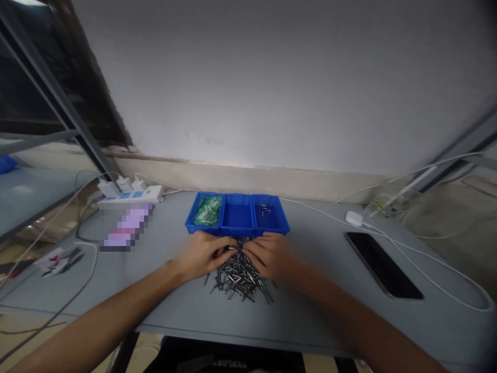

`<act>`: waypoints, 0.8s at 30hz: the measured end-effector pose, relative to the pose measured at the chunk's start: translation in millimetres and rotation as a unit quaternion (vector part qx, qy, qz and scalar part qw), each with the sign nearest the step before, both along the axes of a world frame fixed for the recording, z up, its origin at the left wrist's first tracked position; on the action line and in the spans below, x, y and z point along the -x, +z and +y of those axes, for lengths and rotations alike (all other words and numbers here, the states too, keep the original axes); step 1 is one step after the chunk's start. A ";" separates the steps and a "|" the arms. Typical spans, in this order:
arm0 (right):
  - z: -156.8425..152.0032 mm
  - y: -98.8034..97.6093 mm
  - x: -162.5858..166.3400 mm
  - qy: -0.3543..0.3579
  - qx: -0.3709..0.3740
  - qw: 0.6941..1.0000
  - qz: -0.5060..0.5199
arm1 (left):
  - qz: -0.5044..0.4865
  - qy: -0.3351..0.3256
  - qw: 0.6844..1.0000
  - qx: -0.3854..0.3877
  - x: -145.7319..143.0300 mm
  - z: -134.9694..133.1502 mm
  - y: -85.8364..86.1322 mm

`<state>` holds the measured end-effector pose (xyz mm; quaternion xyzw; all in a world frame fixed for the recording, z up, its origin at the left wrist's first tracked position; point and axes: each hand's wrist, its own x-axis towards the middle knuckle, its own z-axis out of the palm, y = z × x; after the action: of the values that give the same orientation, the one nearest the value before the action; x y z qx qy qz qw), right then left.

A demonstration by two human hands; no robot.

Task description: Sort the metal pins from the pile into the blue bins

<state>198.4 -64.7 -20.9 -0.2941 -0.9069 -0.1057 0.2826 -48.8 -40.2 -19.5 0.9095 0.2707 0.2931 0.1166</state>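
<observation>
A loose heap of thin, shiny metal pins (238, 280) lies on the grey table between my hands. My left hand (204, 254) is over the heap's left side, thumb and forefinger pinched around what looks like a metal pin. From the right, my right hand (274, 256) reaches in with its fingers closed, the tips meeting near the left fingertips; whatever they hold is hidden. Just beyond stand three joined blue bins: the left bin (188, 226) contains green-and-white packets, the middle bin (237, 212) shows its bare floor, and the right bin (272, 220) has several small pins.
A white power strip (155, 194) with plugs and a pixelated purple item (130, 225) lie left. On the right are a black phone (382, 264), a white earbud case (353, 218), a clear plastic container (388, 204) and a looping white cable (438, 256). A wall rises behind.
</observation>
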 end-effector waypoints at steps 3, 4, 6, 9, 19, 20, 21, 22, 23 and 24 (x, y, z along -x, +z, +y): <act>-4.3 0.7 5.9 0.017 -0.046 0.999 0.015 | -0.003 -0.033 0.999 -0.009 -0.9 -0.6 1.0; -5.6 0.9 7.8 0.023 -0.064 0.997 0.021 | -0.004 -0.044 0.999 -0.016 -1.5 -1.0 2.0; -7.2 1.0 10.6 0.035 -0.089 0.995 0.029 | -0.011 -0.065 0.997 -0.031 -3.0 -1.8 4.6; -6.5 -0.3 10.5 0.027 -0.076 0.996 0.033 | -0.044 -0.081 0.995 -0.034 -5.0 -3.1 9.4; -1.8 -2.3 7.3 -0.019 -0.029 0.999 0.002 | -0.096 -0.080 0.992 0.007 -4.6 -5.1 12.8; -2.3 -1.8 7.5 -0.020 -0.034 0.999 0.004 | -0.092 -0.070 0.993 0.010 -4.4 -4.8 12.4; -2.9 -1.3 7.6 -0.022 -0.038 0.999 0.009 | -0.088 -0.061 0.994 0.014 -4.3 -4.6 12.0; -3.5 -0.8 7.6 -0.024 -0.039 0.999 0.016 | -0.085 -0.055 0.995 0.017 -4.2 -4.2 11.8; -4.0 -0.3 7.3 -0.025 -0.038 0.999 0.024 | -0.083 -0.051 0.995 0.019 -4.1 -3.9 11.8; -4.3 0.1 6.9 -0.026 -0.036 0.999 0.032 | -0.080 -0.047 0.995 0.021 -4.1 -3.6 11.8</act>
<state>191.6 -69.0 -20.8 -0.3106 -0.8852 -0.1362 0.3186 -44.7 -43.8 -7.7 0.8922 0.2235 0.3536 0.1704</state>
